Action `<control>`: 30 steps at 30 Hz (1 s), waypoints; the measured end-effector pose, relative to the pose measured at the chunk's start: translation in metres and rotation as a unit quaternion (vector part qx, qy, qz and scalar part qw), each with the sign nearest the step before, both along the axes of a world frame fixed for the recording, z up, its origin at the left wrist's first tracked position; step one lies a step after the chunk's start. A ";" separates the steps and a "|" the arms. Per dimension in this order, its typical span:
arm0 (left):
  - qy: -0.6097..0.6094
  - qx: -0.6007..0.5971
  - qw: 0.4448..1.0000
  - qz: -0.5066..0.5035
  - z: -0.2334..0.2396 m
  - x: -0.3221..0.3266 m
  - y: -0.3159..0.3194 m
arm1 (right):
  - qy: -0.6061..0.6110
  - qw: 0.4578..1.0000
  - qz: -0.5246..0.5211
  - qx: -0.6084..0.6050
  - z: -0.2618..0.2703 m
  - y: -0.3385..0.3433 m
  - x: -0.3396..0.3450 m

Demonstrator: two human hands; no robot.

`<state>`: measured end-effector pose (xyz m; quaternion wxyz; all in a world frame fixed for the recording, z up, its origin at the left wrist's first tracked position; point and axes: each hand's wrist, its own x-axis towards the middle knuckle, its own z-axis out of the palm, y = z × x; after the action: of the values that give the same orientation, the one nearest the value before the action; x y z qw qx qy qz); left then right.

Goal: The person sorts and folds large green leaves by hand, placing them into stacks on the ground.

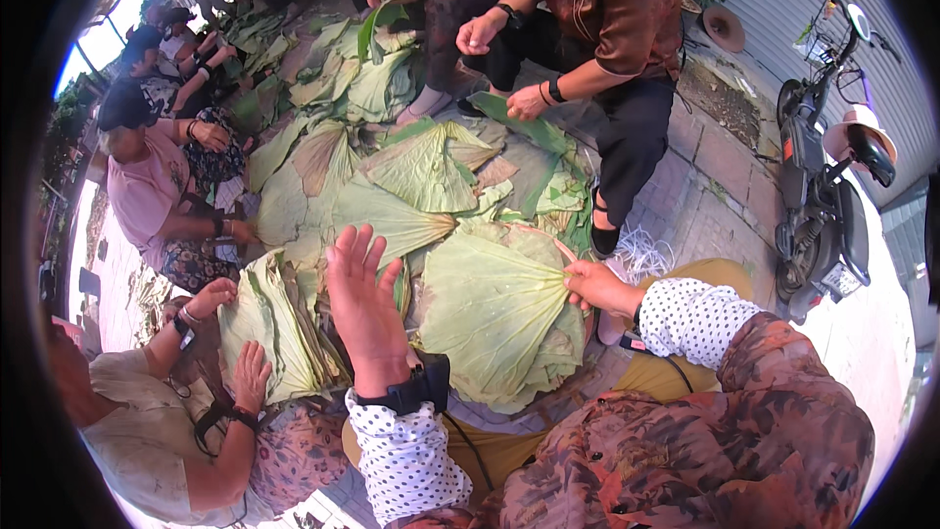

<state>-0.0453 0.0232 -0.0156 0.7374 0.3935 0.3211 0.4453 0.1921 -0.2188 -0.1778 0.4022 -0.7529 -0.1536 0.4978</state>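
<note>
My right hand (604,286) pinches the gathered stem end of a large, pale green lotus leaf (492,301). The leaf fans out to the left with its ribs showing, on top of other leaves that rest on a round base whose pinkish rim (562,248) shows at the upper right. My left hand (367,301) is raised to the left of this leaf, fingers apart and palm bare. Behind the raised fingers lies another folded leaf (396,217) with a brown tip, part of a wide heap.
At left, a co-worker's hands (250,378) steady a stack of folded leaves (283,330). Across the heap, another person's hand (530,101) holds a darker green leaf (525,121). White plastic string (642,253) lies on the paving near my right knee. An electric scooter (815,198) stands at right.
</note>
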 end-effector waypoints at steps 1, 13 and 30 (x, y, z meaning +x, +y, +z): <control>0.014 -0.001 1.000 -0.005 -0.004 -0.003 -0.003 | 0.005 1.000 0.013 0.020 0.002 -0.002 -0.004; 0.232 0.576 0.750 -0.228 0.012 0.017 -0.045 | -0.360 0.786 0.322 0.386 0.129 0.037 -0.014; 0.181 0.390 0.884 -0.183 0.016 0.032 -0.045 | -0.488 0.739 0.246 0.394 0.197 0.054 -0.009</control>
<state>-0.0131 -0.0220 0.0000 0.5219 0.7749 0.1712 0.3129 0.1826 -0.1651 0.0188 0.3963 -0.6032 -0.6911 0.0393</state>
